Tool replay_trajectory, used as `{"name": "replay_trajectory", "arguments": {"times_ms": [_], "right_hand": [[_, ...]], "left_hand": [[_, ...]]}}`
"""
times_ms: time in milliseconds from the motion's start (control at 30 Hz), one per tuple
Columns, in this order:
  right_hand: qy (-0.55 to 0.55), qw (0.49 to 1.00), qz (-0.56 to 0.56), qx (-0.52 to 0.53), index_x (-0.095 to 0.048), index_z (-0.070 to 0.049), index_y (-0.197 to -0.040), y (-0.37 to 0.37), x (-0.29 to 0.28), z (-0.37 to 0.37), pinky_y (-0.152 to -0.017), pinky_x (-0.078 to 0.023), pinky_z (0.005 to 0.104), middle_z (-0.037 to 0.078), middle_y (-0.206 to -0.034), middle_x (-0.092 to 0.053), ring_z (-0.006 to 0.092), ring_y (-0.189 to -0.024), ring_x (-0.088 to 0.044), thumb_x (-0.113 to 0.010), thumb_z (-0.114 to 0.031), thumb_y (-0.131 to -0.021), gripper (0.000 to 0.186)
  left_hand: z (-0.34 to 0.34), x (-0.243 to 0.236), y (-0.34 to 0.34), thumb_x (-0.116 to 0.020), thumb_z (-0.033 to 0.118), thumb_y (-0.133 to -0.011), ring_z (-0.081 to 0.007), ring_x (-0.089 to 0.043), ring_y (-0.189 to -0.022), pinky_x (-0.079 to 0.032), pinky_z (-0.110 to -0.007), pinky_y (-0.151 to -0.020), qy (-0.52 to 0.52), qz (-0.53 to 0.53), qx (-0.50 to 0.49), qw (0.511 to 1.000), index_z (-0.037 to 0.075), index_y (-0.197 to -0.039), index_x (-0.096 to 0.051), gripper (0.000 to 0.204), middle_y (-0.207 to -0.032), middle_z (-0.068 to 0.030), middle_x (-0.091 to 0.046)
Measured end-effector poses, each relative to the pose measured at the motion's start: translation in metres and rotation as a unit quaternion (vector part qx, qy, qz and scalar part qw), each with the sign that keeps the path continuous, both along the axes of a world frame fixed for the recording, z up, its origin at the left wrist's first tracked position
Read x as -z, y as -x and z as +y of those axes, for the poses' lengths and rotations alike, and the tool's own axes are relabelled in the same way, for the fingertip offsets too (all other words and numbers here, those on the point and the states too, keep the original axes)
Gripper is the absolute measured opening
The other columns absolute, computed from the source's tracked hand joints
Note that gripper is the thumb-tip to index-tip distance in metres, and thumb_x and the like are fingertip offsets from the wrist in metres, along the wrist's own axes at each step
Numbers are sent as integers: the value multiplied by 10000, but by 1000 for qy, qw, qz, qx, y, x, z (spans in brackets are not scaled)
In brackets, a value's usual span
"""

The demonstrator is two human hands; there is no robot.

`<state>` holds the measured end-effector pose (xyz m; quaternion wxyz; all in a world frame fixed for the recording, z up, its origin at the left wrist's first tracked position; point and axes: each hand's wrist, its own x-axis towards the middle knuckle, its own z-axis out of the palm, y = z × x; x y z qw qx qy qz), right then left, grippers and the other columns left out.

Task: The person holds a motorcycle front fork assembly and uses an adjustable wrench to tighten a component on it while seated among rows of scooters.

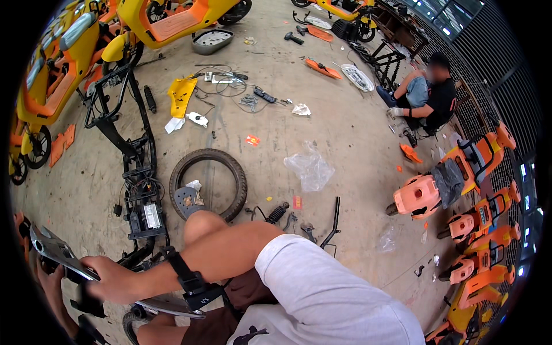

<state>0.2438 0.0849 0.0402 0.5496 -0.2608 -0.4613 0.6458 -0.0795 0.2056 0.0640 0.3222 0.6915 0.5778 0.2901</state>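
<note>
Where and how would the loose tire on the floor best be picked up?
Probably by its right-hand edge, coming from the right. The tire lies flat as an open ring, so that edge could be curled around; a gray piece with holes overlaps its lower left.

Tightest about the right hand (112, 279): hemmed in by the gray metal part (60, 253) at its fingers, with the left hand (50, 283) close by on the other side. Bounded ahead by the black frame (118, 138), lying lengthwise, and by the tire (238, 178); passable between these only through a narrow strip. Obstructed at the tire's near edge by the bare knee (202, 223). Wider from tire to clear plastic sheet (310, 167). Interrupted nearer by a shock absorber (278, 213) and a bent black bar (335, 221). Closed off at right by orange scooters (422, 195).
</note>
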Motion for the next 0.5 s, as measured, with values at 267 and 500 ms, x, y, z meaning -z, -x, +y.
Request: {"name": "replay_trajectory", "arguments": {"times_ms": [267, 500], "right_hand": [[26, 999, 7, -23, -536, 51, -1059, -2, -4, -4, -597, -427, 323, 86, -702, -526, 159, -653, -502, -505, -39, -750, 323], [24, 999, -17, -36, -541, 62, -1066, -19, -13, -3, -582, -430, 325, 94, -691, -533, 167, -633, -518, -530, -55, -753, 335]], "left_hand": [[-7, -4, -9, -670, 11, -788, -146, -586, -835, -472, -233, -678, -16, 43, -21, 999, -50, -1284, -435, 552, -994, -82, -590], [-14, -12, -30, -676, -62, -729, -165, -609, -845, -503, -273, -690, -34, 26, -48, 998, -16, -1282, -445, 602, -993, -90, -612]]}}
